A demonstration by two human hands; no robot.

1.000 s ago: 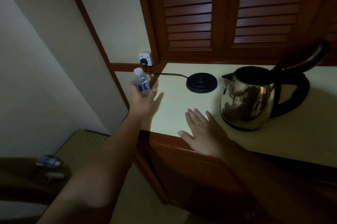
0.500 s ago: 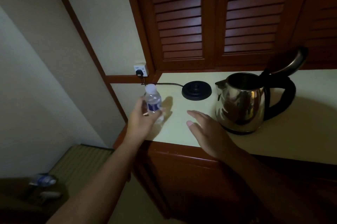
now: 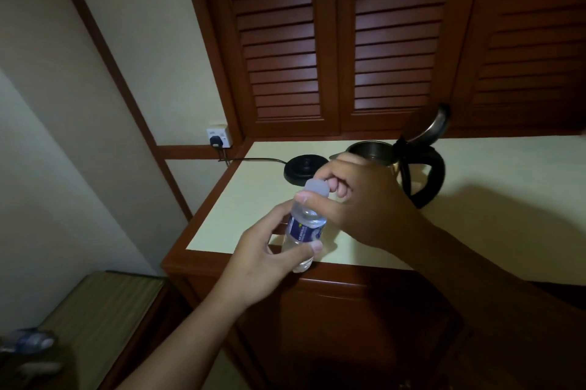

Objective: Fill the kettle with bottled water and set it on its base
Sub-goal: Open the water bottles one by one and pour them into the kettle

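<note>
Presently, these were the particulars.
Bottle: a small clear water bottle with a blue label was held tilted above the near edge of the counter; clear water seemed to fill it.
Cap: a pale cap sat on the bottle's neck.
Left hand: the left hand was wrapped around the bottle's lower body.
Right hand: the right hand pinched the cap between thumb and fingers.
Kettle: a steel kettle stood on the counter behind the right hand, lid raised; its inside was too dark to judge.
Base: a black round base lay just left of the kettle, its cord running to a wall socket.
</note>
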